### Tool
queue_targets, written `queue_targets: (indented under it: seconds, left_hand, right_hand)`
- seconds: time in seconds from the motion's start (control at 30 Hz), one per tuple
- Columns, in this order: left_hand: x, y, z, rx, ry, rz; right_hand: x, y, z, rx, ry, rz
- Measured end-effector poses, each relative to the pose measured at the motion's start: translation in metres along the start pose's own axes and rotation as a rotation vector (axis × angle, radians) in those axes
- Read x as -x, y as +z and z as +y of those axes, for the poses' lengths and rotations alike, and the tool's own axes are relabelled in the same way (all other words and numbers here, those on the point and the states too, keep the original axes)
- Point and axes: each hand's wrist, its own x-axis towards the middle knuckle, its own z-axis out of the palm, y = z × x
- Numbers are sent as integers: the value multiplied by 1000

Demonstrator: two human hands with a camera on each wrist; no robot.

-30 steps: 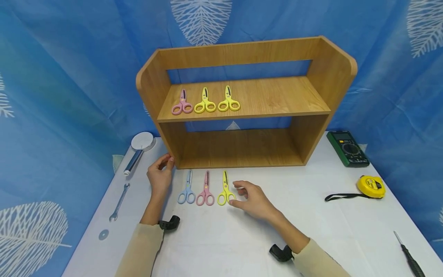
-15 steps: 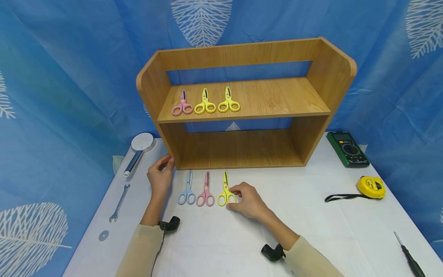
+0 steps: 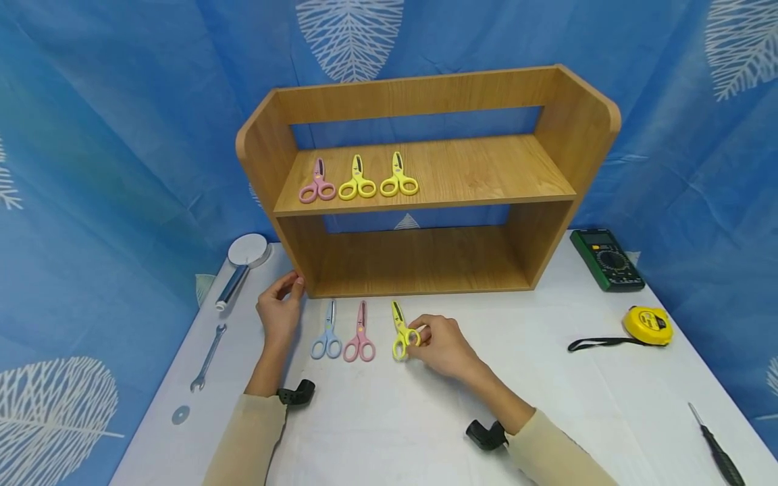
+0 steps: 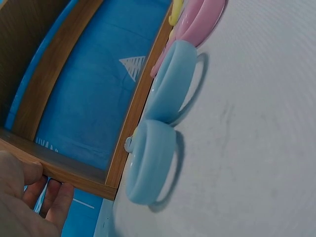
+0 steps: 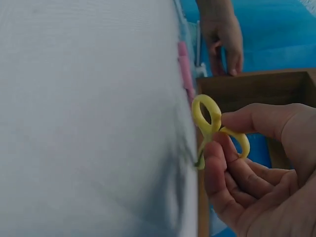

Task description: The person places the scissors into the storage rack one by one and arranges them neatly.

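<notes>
My right hand [image 3: 446, 344] pinches the handle of yellow scissors [image 3: 398, 322], the thumb and fingers at the loops. In the right wrist view the yellow scissors [image 5: 207, 114] look tilted up off the white table. Left of them lie pink scissors [image 3: 360, 334] and blue scissors [image 3: 329, 332], blades toward the shelf. My left hand [image 3: 281, 310] touches the lower left side of the wooden shelf [image 3: 425, 293]; in the left wrist view its fingertips meet the outer side panel. On the upper board rest pink scissors [image 3: 318, 182] and two yellow pairs [image 3: 357, 179].
To the left lie a round white-headed tool with a dark blue handle [image 3: 232, 287], a wrench [image 3: 209, 358] and a washer [image 3: 180, 414]. At the right are a green multimeter [image 3: 608, 260], a yellow tape measure [image 3: 649, 326] and a screwdriver [image 3: 717, 447]. A blue cloth hangs behind.
The right hand has moved left to the yellow scissors and taken hold of them. The scissors now tilt, their handle shifted rightward. My left hand stays at the shelf.
</notes>
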Motion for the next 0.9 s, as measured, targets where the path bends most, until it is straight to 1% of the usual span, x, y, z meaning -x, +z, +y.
queue_targets:
  seconds: [0.13, 0.27, 0.4, 0.5, 0.6, 0.67, 0.73, 0.8, 0.9]
  left_hand:
    - [1, 0, 0, -8, -3, -6]
    - [0, -1, 0, -9, 7, -9]
    - [0, -1, -1, -1, 10, -7]
    - [0, -2, -1, 2, 9, -3]
    - [0, -2, -2, -2, 10, 0]
    - [-1, -2, -3, -2, 11, -1]
    - [-1, -2, -3, 1, 12, -3]
    - [-1, -2, -3, 6, 16, -6]
    - [-1, -2, -2, 12, 15, -12]
  right_hand:
    - [10, -25, -14, -43, -47, -1]
    - [24, -61, -39, -64, -128, 27]
    - [36, -101, -68, -58, -229, 98]
    - [38, -128, -89, -48, -283, 168]
    - [30, -153, -107, -15, -316, 236]
    - [19, -166, -116, 23, -308, 283]
    - [4, -178, -123, 61, -279, 314]
    - [-11, -188, -128, 88, -225, 334]
    - [-35, -199, -133, 101, -161, 331]
